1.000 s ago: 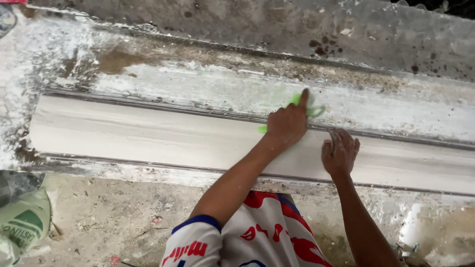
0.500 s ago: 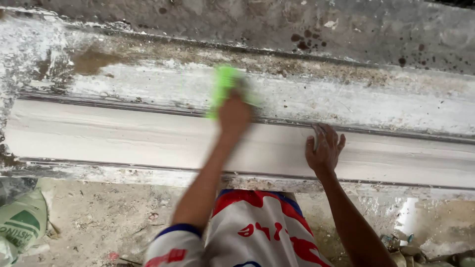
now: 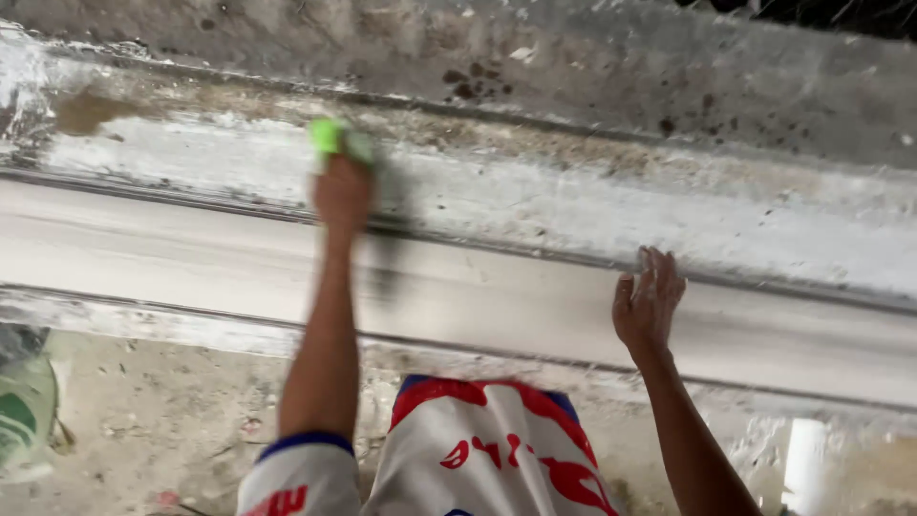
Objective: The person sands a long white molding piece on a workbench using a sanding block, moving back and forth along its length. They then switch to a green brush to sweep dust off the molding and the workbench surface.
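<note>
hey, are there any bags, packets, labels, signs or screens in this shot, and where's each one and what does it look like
Sack: at the far left edge on the dusty floor, below the long white moulding; a bulging bag, pale with green markings, only partly in view.
Print on the person's shirt: bottom centre, red shapes on white cloth with blue trim.
No signs or screens show.

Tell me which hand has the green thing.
The left hand, stretched out over the far edge of the long white moulding, grips the green pad. The right hand holds nothing: it lies flat on the moulding, fingers spread.
</note>
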